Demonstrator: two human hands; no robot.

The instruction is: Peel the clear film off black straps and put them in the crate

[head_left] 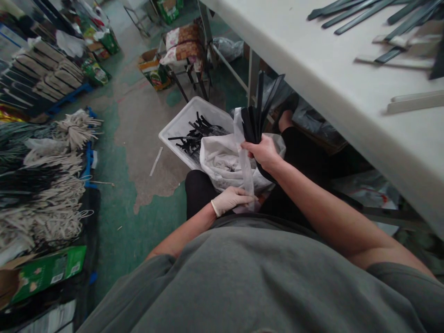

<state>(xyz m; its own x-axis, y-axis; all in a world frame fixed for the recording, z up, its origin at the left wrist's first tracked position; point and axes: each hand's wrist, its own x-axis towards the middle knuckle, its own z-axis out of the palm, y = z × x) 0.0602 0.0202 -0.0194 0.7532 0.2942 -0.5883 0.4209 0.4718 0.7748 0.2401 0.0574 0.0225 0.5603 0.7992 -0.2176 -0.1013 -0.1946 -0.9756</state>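
Observation:
My right hand (265, 151) is wrapped round a bundle of flat black strips (252, 121) that fan out at the top. A length of clear, whitish tape (246, 171) runs down from the bundle's left side to my left hand (233, 200), which wears a pale glove and pinches the tape's lower part near my lap. Behind the tape a white bag (220, 155) lies open between my knees; its contents are hard to make out. Just beyond the bag, a white plastic bin (173, 124) holds a tangle of short black strips (199, 134).
On the right a white table (312, 60) carries dark strips (357, 16) and pale strips (416, 99). Bundles of cords (52, 185) are heaped at left. A cushioned stool (185, 44) and cardboard box (154, 69) stand ahead. A white scrap (156, 162) lies on the floor.

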